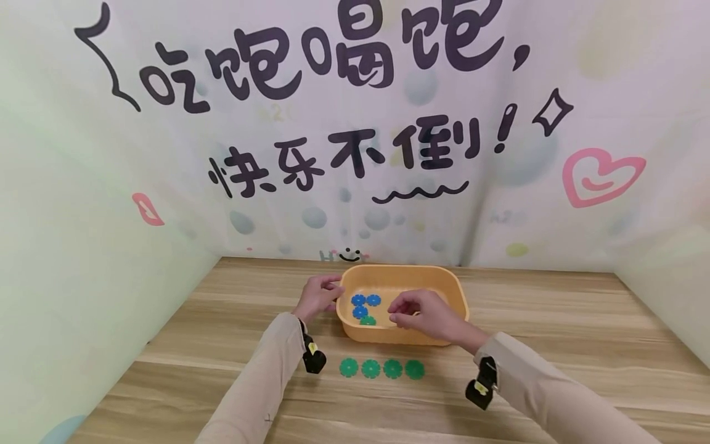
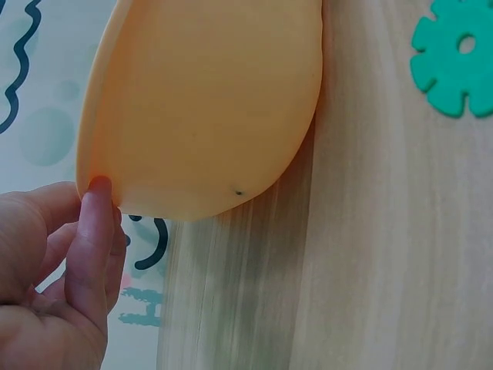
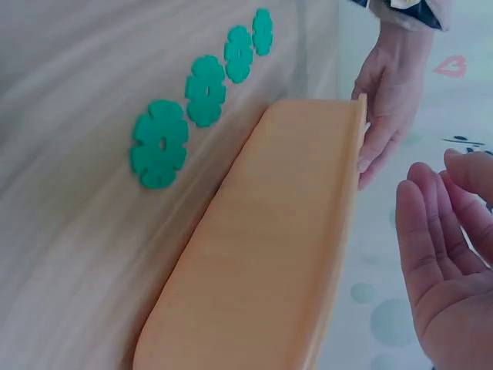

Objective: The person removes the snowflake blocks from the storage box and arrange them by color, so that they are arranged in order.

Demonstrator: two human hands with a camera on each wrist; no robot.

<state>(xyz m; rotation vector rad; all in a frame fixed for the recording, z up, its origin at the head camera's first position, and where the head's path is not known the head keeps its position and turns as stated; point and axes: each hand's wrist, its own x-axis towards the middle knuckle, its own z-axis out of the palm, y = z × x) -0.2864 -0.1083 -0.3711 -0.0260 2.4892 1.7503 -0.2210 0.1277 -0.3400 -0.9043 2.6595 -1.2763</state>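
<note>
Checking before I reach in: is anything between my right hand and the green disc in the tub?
Nothing visible. In the head view, your right hand is over the tub; the blue discs lie beyond the green disc, not between.

A white fabric backdrop (image 1: 333,185), printed with bold black Chinese characters (image 1: 357,160), rounded grey-blue bubbles (image 1: 313,217) and a pink heart outline (image 1: 598,185) at 2 o'clock, hangs at 12 o'clock in soft, even light. A pale green side wall (image 1: 66,277) at 9 o'clock and a pale cream side wall (image 1: 677,271) at 3 o'clock flank a light brown wood-grain tabletop (image 1: 554,314) spreading toward 6 o'clock.
</note>
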